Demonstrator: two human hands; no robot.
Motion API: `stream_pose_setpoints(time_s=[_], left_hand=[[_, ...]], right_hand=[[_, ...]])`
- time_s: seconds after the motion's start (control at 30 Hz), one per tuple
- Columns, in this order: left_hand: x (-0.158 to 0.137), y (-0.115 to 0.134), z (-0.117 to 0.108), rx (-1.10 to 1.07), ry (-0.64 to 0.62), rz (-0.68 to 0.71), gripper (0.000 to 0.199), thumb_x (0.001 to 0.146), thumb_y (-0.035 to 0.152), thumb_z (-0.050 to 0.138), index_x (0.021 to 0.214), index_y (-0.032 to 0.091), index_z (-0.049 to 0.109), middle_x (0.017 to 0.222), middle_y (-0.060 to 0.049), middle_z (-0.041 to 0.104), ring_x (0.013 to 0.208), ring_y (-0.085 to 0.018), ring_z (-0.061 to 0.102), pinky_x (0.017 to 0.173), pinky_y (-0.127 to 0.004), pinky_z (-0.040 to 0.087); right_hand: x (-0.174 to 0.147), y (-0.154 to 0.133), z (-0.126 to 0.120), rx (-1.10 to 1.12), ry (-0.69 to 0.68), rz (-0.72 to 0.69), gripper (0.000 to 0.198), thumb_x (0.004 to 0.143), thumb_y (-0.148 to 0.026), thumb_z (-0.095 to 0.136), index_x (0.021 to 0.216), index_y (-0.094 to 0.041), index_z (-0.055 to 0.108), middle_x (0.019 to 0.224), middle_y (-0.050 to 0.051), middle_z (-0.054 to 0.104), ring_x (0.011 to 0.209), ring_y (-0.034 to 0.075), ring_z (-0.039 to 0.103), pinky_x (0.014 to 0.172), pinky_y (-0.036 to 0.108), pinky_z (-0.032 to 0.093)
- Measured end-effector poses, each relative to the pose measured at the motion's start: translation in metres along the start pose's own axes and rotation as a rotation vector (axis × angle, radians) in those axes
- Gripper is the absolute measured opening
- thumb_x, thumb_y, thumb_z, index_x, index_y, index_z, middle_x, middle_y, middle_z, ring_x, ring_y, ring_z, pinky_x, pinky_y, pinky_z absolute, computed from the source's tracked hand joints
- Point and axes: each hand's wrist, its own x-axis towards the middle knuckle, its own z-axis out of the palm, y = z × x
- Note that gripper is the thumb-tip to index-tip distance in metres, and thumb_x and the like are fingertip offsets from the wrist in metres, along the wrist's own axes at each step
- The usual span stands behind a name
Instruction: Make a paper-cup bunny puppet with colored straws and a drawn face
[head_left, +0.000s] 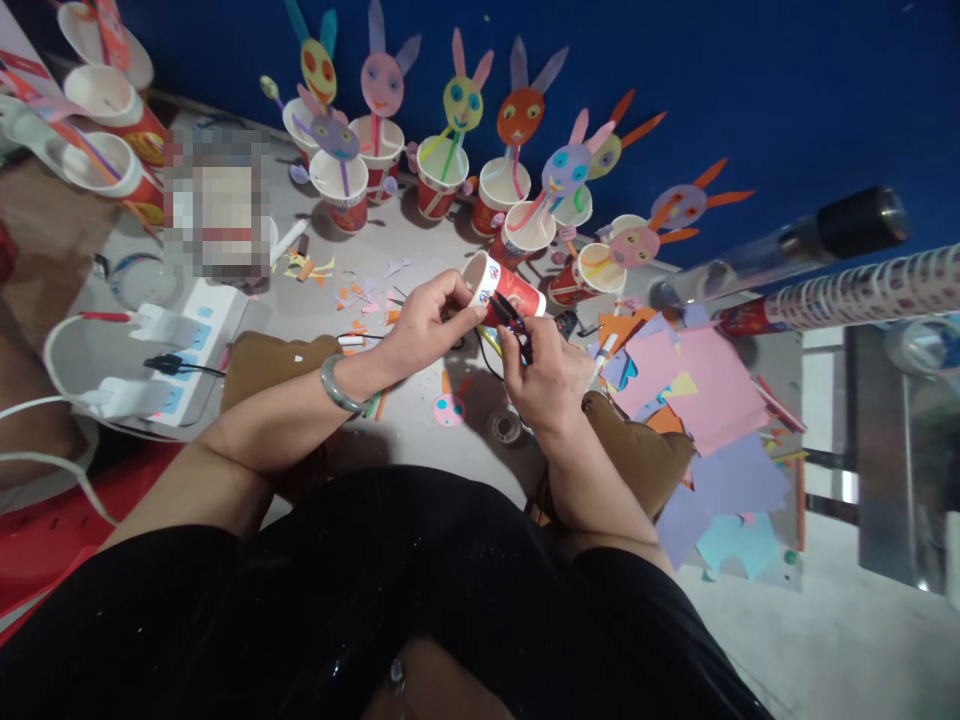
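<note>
My left hand pinches the rim of a red and white paper cup, which lies tilted on its side with its mouth toward the left. In my right hand is a pair of dark scissors, their blades against the cup's side near the rim. The handles are mostly hidden by my fingers. On the table below my hands lies a small pink paper face with blue eyes and orange ears. A roll of tape sits beside my right wrist.
Several finished cups with paper rabbit heads stand along the blue wall. Coloured paper sheets are piled at the right, near a long stack of cups. A white power strip with cables lies at the left. Paper scraps litter the table.
</note>
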Motion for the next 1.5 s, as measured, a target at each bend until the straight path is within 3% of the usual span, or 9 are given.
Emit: stream_pose_setpoints(time_s=[0.27,0.7,1.1,1.33,1.5], left_hand=[[0.0,0.003,-0.002,-0.013,0.002,-0.07,0.032,0.084,0.04,0.078,0.076,0.02,0.055,0.066,0.005,0.053,0.058,-0.008,0.044,0.054,-0.023,0.037],[0.0,0.005,-0.002,-0.014,-0.027,-0.067,0.039,0.083,0.051,0.078,0.076,0.02,0.056,0.067,0.003,0.057,0.059,-0.009,0.048,0.054,-0.023,0.041],[0.002,0.006,-0.005,-0.003,-0.043,-0.075,0.029,0.083,0.04,0.078,0.077,0.019,0.059,0.072,0.002,0.061,0.063,-0.009,0.052,0.057,-0.022,0.043],[0.005,0.01,-0.01,-0.029,-0.09,-0.074,0.035,0.084,0.049,0.077,0.079,0.018,0.061,0.07,0.002,0.063,0.062,-0.009,0.055,0.056,-0.021,0.046],[0.01,0.015,-0.013,-0.035,-0.132,-0.087,0.045,0.08,0.058,0.079,0.076,0.017,0.061,0.069,0.001,0.063,0.062,-0.009,0.056,0.057,-0.022,0.047]], right_hand=[[0.002,-0.002,-0.001,-0.066,-0.01,-0.007,0.037,0.106,-0.043,0.043,0.1,-0.017,0.069,0.071,0.004,0.072,0.058,0.012,0.062,0.052,0.026,0.032],[0.001,0.001,0.0,-0.061,0.011,-0.019,0.037,0.105,-0.043,0.044,0.096,-0.019,0.07,0.068,0.004,0.07,0.057,0.013,0.06,0.053,0.027,0.032],[0.001,0.008,0.001,-0.076,0.036,-0.054,0.032,0.103,-0.04,0.049,0.091,-0.019,0.069,0.069,0.003,0.069,0.059,0.013,0.059,0.055,0.027,0.032],[0.002,0.009,0.0,-0.097,0.08,-0.059,0.032,0.102,-0.043,0.051,0.093,-0.019,0.069,0.069,0.004,0.07,0.058,0.014,0.06,0.054,0.027,0.035],[0.004,0.01,-0.003,-0.065,0.036,-0.062,0.03,0.102,-0.042,0.051,0.094,-0.019,0.067,0.069,0.003,0.07,0.058,0.013,0.061,0.053,0.027,0.034]])
